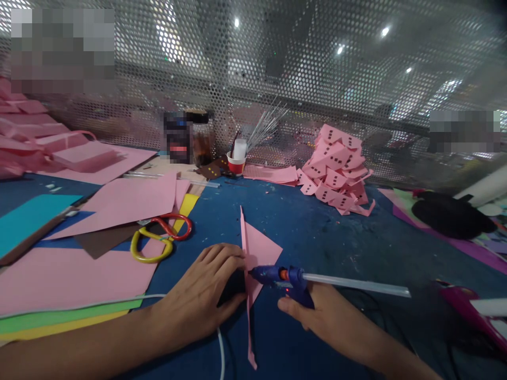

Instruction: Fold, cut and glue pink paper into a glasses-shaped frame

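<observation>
A folded pink paper piece [262, 248] lies on the blue table in front of me, a narrow strip standing along its left side. My left hand [216, 282] grips that strip between fingers and thumb. In my right hand [312, 311] is a blue hot glue gun [279, 275], its dark nozzle tip touching or very close to the strip beside my left fingertips. A long clear glue stick [356, 284] sticks out of the gun's back end, and a small red light glows on its body.
Scissors with red and yellow handles [162, 237] lie left among pink sheets [79, 274]. Dotted pink paper pieces [336, 169] are piled at the back right. A red-and-white cup [236, 164] and a jar [202, 140] stand by the perforated metal screen [253, 68]. A white cable [222, 353] runs below my left hand.
</observation>
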`<state>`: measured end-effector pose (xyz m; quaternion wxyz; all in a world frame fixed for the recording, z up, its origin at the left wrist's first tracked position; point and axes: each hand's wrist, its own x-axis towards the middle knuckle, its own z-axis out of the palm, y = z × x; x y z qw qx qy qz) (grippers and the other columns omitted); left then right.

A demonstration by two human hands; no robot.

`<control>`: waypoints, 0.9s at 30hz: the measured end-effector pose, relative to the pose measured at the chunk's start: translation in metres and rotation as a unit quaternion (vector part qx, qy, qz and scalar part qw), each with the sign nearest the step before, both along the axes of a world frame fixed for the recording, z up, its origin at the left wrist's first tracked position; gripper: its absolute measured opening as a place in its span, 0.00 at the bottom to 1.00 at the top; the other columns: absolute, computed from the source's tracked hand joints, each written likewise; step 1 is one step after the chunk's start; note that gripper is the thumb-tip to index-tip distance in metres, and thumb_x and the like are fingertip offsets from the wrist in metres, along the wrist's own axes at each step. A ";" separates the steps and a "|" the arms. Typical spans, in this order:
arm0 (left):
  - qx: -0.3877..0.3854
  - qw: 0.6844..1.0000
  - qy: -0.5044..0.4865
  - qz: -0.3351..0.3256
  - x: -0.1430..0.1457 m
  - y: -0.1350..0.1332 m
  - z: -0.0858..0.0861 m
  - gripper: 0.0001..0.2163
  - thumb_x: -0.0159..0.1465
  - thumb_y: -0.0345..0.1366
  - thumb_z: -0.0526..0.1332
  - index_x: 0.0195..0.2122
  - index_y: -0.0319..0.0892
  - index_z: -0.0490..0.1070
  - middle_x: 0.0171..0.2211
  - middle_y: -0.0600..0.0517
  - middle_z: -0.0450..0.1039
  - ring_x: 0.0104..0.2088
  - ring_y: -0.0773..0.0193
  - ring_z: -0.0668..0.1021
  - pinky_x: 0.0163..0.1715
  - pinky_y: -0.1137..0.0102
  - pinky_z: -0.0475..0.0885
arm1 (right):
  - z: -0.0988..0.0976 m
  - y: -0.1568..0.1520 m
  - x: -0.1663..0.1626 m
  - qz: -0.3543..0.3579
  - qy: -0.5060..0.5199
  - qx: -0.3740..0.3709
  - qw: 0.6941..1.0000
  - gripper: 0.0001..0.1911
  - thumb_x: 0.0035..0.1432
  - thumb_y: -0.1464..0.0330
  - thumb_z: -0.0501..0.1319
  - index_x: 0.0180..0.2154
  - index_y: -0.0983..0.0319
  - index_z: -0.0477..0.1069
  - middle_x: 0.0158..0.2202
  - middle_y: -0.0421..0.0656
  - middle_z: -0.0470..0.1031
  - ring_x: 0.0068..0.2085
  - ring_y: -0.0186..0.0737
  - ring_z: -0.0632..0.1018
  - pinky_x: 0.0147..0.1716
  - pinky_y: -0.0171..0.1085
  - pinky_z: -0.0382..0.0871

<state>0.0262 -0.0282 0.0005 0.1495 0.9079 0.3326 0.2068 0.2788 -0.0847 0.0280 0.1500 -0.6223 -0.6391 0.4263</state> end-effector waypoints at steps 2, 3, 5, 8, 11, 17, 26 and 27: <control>-0.001 1.000 -0.001 -0.002 0.000 0.000 0.000 0.17 0.58 0.29 0.61 0.48 0.45 0.63 0.52 0.47 0.66 0.55 0.53 0.65 0.54 0.55 0.62 | -0.001 0.000 0.000 0.004 0.002 0.000 1.000 0.19 0.59 0.51 0.57 0.41 0.58 0.74 0.27 0.40 0.74 0.33 0.42 0.76 0.37 0.37 0.66; -0.003 1.000 0.000 -0.002 0.000 0.001 0.000 0.17 0.58 0.29 0.61 0.48 0.45 0.63 0.52 0.47 0.65 0.55 0.53 0.65 0.55 0.56 0.62 | -0.001 -0.001 0.001 0.006 0.004 0.000 1.000 0.19 0.59 0.51 0.57 0.40 0.58 0.74 0.27 0.40 0.74 0.33 0.42 0.76 0.37 0.37 0.66; -0.007 1.000 0.001 -0.002 0.000 0.001 0.000 0.17 0.58 0.28 0.61 0.48 0.45 0.63 0.52 0.48 0.65 0.55 0.53 0.64 0.55 0.56 0.62 | -0.002 -0.002 0.001 0.008 0.005 -0.004 1.000 0.20 0.59 0.51 0.57 0.40 0.58 0.74 0.28 0.40 0.75 0.33 0.42 0.75 0.37 0.37 0.66; -0.012 1.000 0.003 -0.002 0.000 0.000 0.001 0.16 0.58 0.28 0.60 0.48 0.45 0.63 0.52 0.48 0.65 0.55 0.54 0.64 0.55 0.57 0.61 | -0.003 -0.003 0.002 0.007 0.003 -0.017 1.000 0.19 0.59 0.51 0.57 0.40 0.58 0.74 0.30 0.41 0.75 0.31 0.40 0.75 0.34 0.36 0.66; -0.015 1.000 0.004 -0.001 0.001 0.000 0.001 0.16 0.59 0.28 0.60 0.48 0.45 0.63 0.52 0.48 0.65 0.55 0.54 0.64 0.55 0.56 0.61 | -0.001 -0.003 0.002 0.003 0.007 -0.027 1.000 0.19 0.59 0.51 0.57 0.39 0.59 0.73 0.30 0.41 0.75 0.29 0.39 0.75 0.31 0.35 0.66; -0.012 1.000 0.004 0.003 0.000 0.000 0.001 0.16 0.59 0.30 0.61 0.48 0.44 0.62 0.52 0.47 0.64 0.54 0.53 0.64 0.54 0.56 0.62 | 0.004 -0.001 0.002 0.001 0.095 -0.051 0.994 0.15 0.60 0.56 0.58 0.38 0.61 0.69 0.28 0.38 0.71 0.27 0.32 0.73 0.27 0.31 0.65; -0.015 1.000 -0.008 0.014 0.000 0.000 -0.002 0.15 0.60 0.31 0.61 0.47 0.45 0.61 0.52 0.47 0.65 0.55 0.54 0.65 0.54 0.57 0.63 | -0.003 0.012 0.011 -0.022 0.356 -0.143 0.923 0.19 0.63 0.56 0.56 0.43 0.66 0.67 0.20 0.34 0.64 0.17 0.24 0.61 0.17 0.27 0.53; -0.017 1.000 -0.006 0.018 0.000 0.000 -0.002 0.15 0.60 0.32 0.61 0.47 0.45 0.61 0.52 0.47 0.65 0.55 0.54 0.65 0.54 0.58 0.63 | -0.002 0.013 0.012 -0.028 0.379 -0.147 0.913 0.18 0.63 0.56 0.56 0.43 0.66 0.67 0.19 0.33 0.63 0.16 0.24 0.59 0.17 0.27 0.51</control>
